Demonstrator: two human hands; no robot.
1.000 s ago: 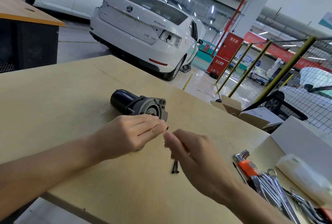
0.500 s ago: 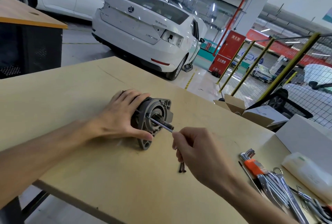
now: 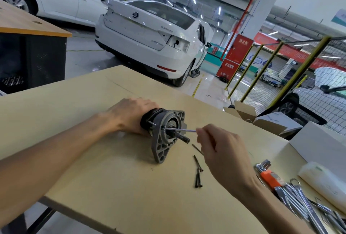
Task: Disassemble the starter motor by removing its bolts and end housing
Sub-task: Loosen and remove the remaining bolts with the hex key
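The starter motor [image 3: 164, 136] lies on its side on the wooden table [image 3: 93, 168], its grey end housing facing me and its shaft pointing right. My left hand [image 3: 131, 115] grips the black body behind the housing. My right hand [image 3: 222, 149] pinches the end of a thin silver hex key [image 3: 179, 130] whose tip sits in a bolt on the housing face. A second bolt [image 3: 152, 122] sticks out at the housing's upper left. Several long dark bolts [image 3: 198, 170] lie loose on the table just right of the housing.
A set of hex keys with an orange holder [image 3: 269, 175] and several wrenches [image 3: 303, 207] lie at the table's right edge, beside a white roll [image 3: 325, 183], a white box [image 3: 322, 143] and open cardboard boxes [image 3: 258, 117]. White cars stand behind the table.
My left hand moved onto the motor's body and turned it, so the housing faces me more. My right hand brought the hex key to the housing face and now holds it near level.
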